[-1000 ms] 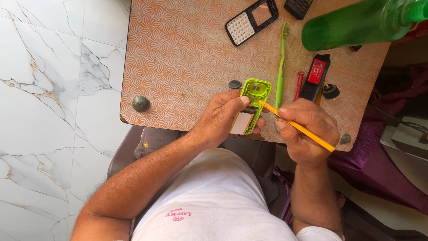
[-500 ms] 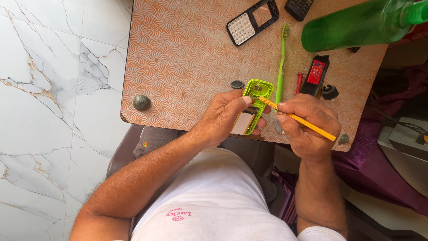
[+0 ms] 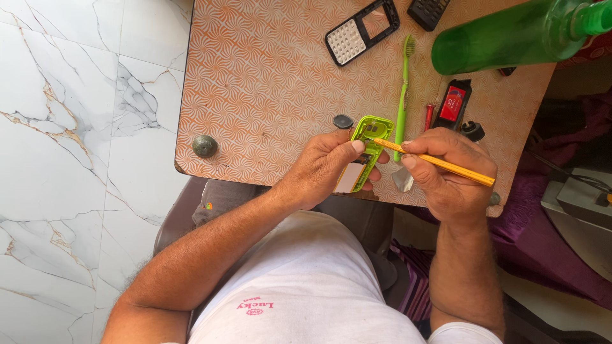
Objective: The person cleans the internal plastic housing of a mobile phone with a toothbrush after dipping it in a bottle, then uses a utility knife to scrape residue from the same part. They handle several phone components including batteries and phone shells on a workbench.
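Note:
My left hand (image 3: 328,167) grips a lime-green phone body (image 3: 366,143) lying open-side up at the near edge of the small table (image 3: 268,83). My right hand (image 3: 446,172) holds an orange-yellow stick-like tool (image 3: 440,163), thin as a pencil. Its tip rests on the upper part of the green phone body. Both hands sit close together above the table's front edge. A small silvery piece (image 3: 403,180) lies under my right hand's fingers.
On the table lie a green toothbrush (image 3: 401,95), a black-and-white phone front cover (image 3: 361,32), a black keypad piece (image 3: 428,11), a black battery with a red label (image 3: 452,103), a small red item (image 3: 429,116), dark round caps (image 3: 343,121) and a green bottle (image 3: 510,35). White marble floor lies left.
My right hand and the tool shifted slightly; the tip stays on the green phone body. My left hand keeps its grip.

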